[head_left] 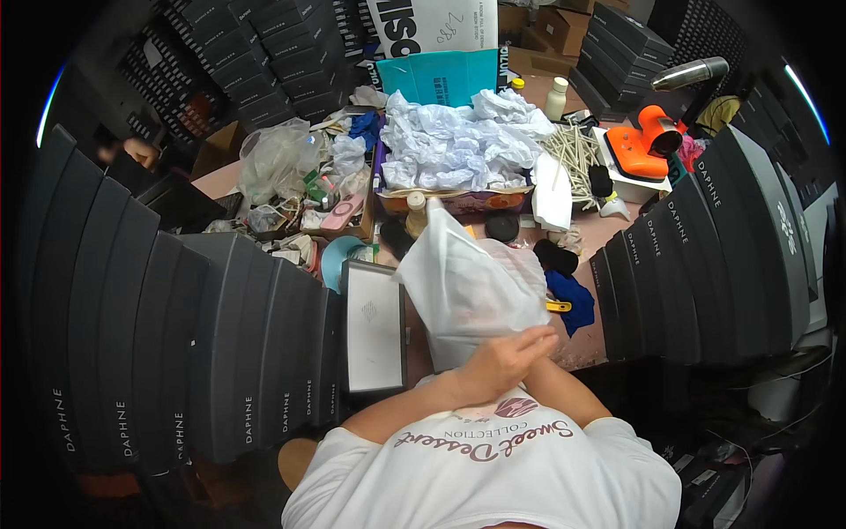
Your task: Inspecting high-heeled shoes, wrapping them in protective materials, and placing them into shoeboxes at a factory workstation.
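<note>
A thin white translucent bag (471,278) stands puffed up in front of my chest, with a faint pinkish shape showing through it. My left hand (504,363) lies against the bag's lower right side, its fingers stretched out and pointing right. Behind that hand my right forearm (564,388) runs up toward the bag; the right hand itself is hidden by the left hand and the bag. Left of the bag rests a shallow dark-edged box part (372,326) with a white inside.
Tall rows of dark shoe boxes wall in the left (229,335) and right (679,264). Ahead sits a carton (458,203) heaped with crumpled white paper (463,141). Nearby are a yellow cutter (558,307), blue cloth (573,304), an orange device (639,150) and thin sticks (573,163).
</note>
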`<state>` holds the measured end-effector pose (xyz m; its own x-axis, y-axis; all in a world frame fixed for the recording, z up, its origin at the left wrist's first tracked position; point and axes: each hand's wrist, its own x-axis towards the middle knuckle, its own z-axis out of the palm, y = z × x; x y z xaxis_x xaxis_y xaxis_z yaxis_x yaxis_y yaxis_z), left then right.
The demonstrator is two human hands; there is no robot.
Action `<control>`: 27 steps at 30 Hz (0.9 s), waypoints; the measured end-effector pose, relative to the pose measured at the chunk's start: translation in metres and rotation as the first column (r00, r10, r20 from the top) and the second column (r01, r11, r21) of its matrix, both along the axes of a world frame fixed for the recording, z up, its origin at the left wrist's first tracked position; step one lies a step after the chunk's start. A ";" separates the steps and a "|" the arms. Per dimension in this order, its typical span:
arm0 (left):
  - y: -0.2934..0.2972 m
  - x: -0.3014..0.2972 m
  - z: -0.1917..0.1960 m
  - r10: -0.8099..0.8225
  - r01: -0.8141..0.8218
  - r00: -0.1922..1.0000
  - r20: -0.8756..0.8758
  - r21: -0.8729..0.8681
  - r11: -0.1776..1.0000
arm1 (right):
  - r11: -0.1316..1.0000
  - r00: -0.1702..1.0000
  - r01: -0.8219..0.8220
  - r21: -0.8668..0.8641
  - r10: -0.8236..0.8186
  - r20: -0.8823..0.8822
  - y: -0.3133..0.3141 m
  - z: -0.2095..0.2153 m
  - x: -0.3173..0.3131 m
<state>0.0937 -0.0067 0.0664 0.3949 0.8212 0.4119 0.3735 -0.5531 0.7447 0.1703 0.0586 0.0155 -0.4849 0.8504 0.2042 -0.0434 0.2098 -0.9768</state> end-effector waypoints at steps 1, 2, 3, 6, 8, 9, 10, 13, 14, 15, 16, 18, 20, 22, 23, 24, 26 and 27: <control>0.001 -0.004 -0.001 0.040 -0.040 0.999 -0.005 0.017 0.999 | 1.000 1.000 0.001 -0.006 -0.001 -0.013 0.001 0.000 -0.001; -0.004 -0.010 0.002 -0.009 0.015 0.999 0.048 -0.128 0.992 | 1.000 1.000 0.001 -0.019 -0.001 -0.023 0.002 -0.001 0.002; -0.012 -0.016 0.000 0.074 -0.075 0.995 0.071 0.005 0.997 | 0.999 0.999 -0.011 -0.054 0.009 -0.046 0.004 0.000 0.007; -0.041 -0.032 -0.015 0.432 -0.480 0.853 0.293 0.116 0.869 | 0.986 0.990 -0.040 -0.163 0.016 -0.142 0.010 0.002 0.025; -0.041 -0.067 -0.045 0.694 -0.645 0.577 0.431 -0.281 0.711 | 0.966 0.979 -0.065 -0.251 0.013 -0.205 0.008 0.004 0.032; -0.038 -0.080 -0.068 0.775 -0.597 0.438 0.455 -0.497 0.630 | 0.950 0.971 -0.091 -0.300 0.018 -0.238 0.003 0.002 0.030; -0.026 -0.085 -0.068 0.779 -0.437 0.362 0.513 -0.644 0.627 | 0.930 0.964 -0.113 -0.349 0.017 -0.266 0.000 -0.004 0.026; -0.001 -0.113 -0.075 0.812 -0.137 0.142 0.566 -0.802 0.582 | 0.837 0.931 -0.230 -0.496 0.041 -0.361 0.003 -0.008 0.024; 0.001 -0.128 -0.077 0.819 -0.080 0.075 0.568 -0.816 0.573 | 0.785 0.918 -0.295 -0.545 0.074 -0.390 0.007 -0.003 0.026; 0.000 -0.142 -0.077 0.800 -0.046 0.047 0.598 -0.799 0.599 | 0.727 0.908 -0.350 -0.590 0.106 -0.406 0.013 0.004 0.028; -0.005 -0.155 -0.077 0.783 -0.010 0.017 0.621 -0.783 0.621 | 0.665 0.899 -0.397 -0.633 0.141 -0.416 0.017 0.008 0.028; -0.006 -0.156 -0.064 0.722 0.038 -0.060 0.690 -0.721 0.692 | 0.642 0.905 -0.420 -0.642 0.239 -0.352 0.022 0.009 0.020; -0.010 -0.130 -0.044 0.646 0.070 -0.110 0.755 -0.643 0.763 | 0.840 0.902 -0.431 -0.329 0.387 -0.193 0.017 -0.010 0.008; -0.031 -0.095 -0.049 0.684 0.092 -0.061 0.727 -0.678 0.729 | 0.937 0.965 -0.256 -0.237 0.263 0.000 0.007 -0.035 -0.006; -0.049 -0.077 -0.058 0.759 0.097 0.018 0.651 -0.757 0.647 | 0.967 0.977 -0.173 -0.189 0.192 0.088 0.000 -0.045 -0.012; -0.061 -0.060 -0.059 0.756 -0.105 0.179 0.629 -0.752 0.651 | 0.968 0.981 -0.153 -0.200 0.173 0.088 -0.004 -0.053 -0.016; -0.083 -0.052 -0.064 0.745 -0.595 0.576 0.337 -0.452 0.665 | 0.972 0.987 -0.100 -0.215 0.124 0.101 -0.003 -0.065 -0.021; -0.086 -0.053 -0.064 0.720 -0.616 0.665 0.201 -0.399 0.680 | 0.862 0.993 -0.115 -0.493 0.113 -0.034 -0.006 -0.058 -0.024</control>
